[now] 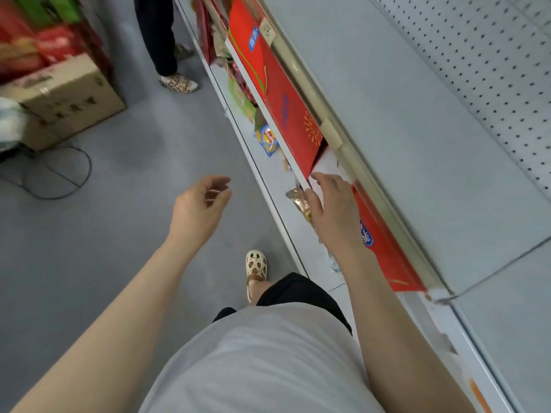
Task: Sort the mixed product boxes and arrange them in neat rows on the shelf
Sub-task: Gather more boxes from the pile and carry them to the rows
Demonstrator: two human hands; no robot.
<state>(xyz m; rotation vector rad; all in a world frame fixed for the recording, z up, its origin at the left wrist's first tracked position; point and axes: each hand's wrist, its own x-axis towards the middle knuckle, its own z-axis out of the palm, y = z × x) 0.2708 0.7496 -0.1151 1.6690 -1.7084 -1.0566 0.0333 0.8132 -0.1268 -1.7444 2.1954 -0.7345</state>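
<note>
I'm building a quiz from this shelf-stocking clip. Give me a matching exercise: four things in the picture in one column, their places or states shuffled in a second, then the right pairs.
Things:
1. left hand
2. right hand
3. cardboard carton
4. blue and yellow packet

Places or states:
A. on the floor, at the left
B. resting on the red boxes at the shelf edge
C. lying on the lower shelf
D. empty, loosely curled over the aisle floor

Pairs: 1-D, 2-B, 3-A, 4-C

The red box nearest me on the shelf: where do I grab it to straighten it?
Take the red box by its far end, where the right hand already rests. It stands on edge, thin, so pinch across its faces from above.
</note>
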